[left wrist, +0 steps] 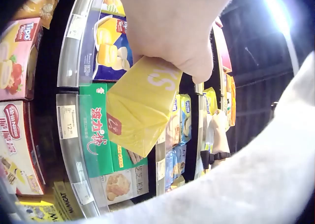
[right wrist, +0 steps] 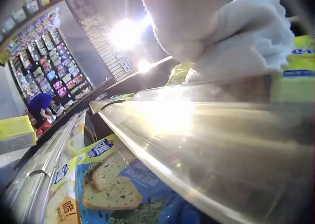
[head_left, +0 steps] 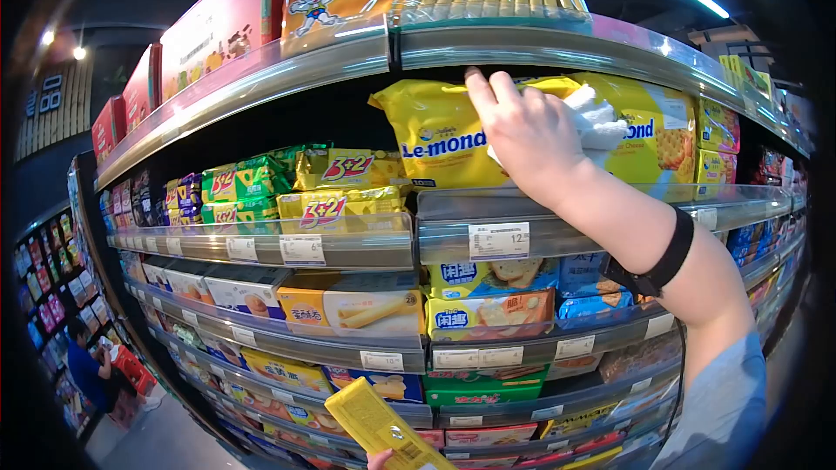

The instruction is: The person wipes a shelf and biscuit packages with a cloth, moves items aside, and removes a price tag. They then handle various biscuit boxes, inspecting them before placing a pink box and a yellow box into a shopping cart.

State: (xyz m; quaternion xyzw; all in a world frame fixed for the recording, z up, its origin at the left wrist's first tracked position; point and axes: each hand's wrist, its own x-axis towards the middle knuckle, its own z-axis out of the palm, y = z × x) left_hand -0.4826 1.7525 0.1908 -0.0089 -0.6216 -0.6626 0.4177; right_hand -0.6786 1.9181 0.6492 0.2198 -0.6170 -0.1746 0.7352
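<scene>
My left hand (left wrist: 170, 29) grips a yellow box (left wrist: 145, 103) from above in the left wrist view. In the head view this yellow box (head_left: 383, 426) slants low in front of the shelves, with only a bit of the left hand (head_left: 380, 459) showing. My right hand (head_left: 531, 135) reaches to the upper shelf and holds a crumpled white cloth (head_left: 596, 117). Its fingers lie over the front of a yellow Le-mond biscuit pack (head_left: 444, 144), close under the shelf above. The right wrist view shows the white cloth (right wrist: 246, 42) bunched against the hand. A second Le-mond pack (head_left: 666, 126) stands to the right.
A clear shelf lip (head_left: 557, 213) with price tags runs below the packs. Yellow 3+2 biscuit packs (head_left: 344, 200) lie to the left. Overhead, a shelf edge (head_left: 540, 48) carries a large snack bag (head_left: 348, 9). A person (head_left: 87, 365) in blue sits at the far left.
</scene>
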